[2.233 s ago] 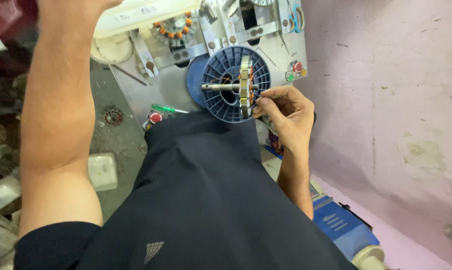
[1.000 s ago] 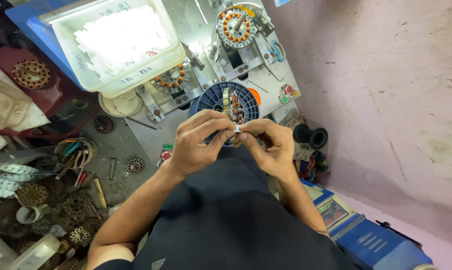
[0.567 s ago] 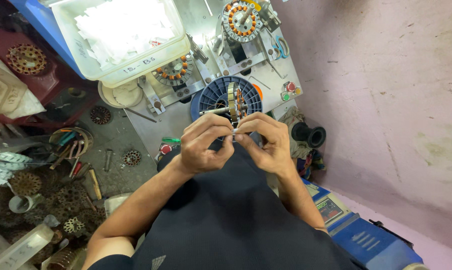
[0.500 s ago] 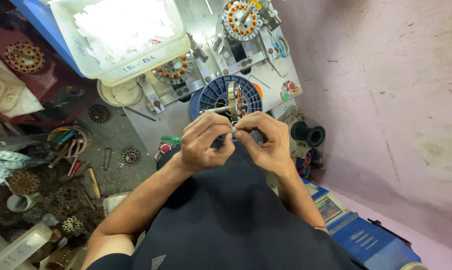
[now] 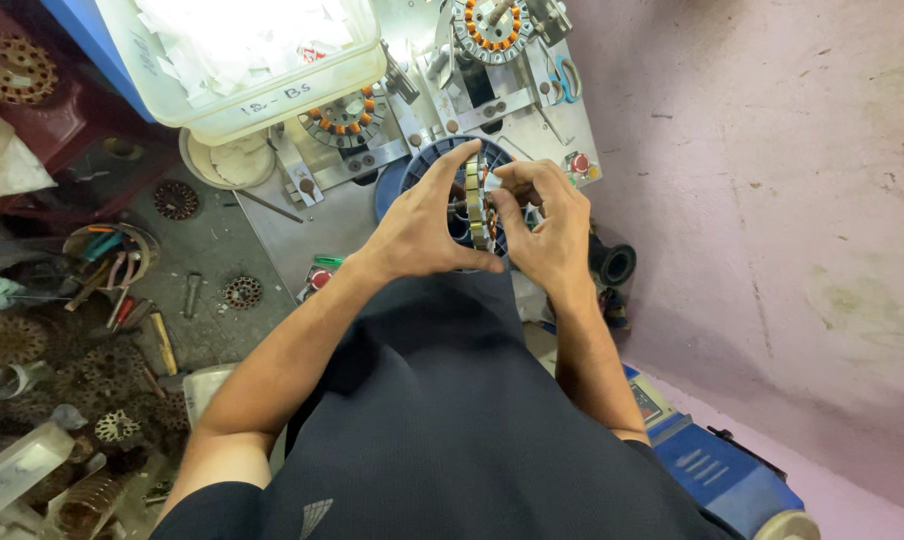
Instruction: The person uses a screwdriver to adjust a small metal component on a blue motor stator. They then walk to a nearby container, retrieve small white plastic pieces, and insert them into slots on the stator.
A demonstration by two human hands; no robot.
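Grey metal winding bench (image 5: 302, 225) up top, carrying two mounted stators with orange-wrapped coils (image 5: 344, 112), (image 5: 492, 22). White translucent plastic tub (image 5: 242, 60) sits over its left end. Blue slotted disc (image 5: 427, 175) stands on the bench just behind the hands. Loose stator laminations (image 5: 242, 291) scattered left on the floor. Left hand (image 5: 422, 222) and right hand (image 5: 547, 225) together grip a metal stator ring (image 5: 477, 205), held edge-on and upright between them, in front of the blue disc. Fingers of both curl around its rim, thumbs below.
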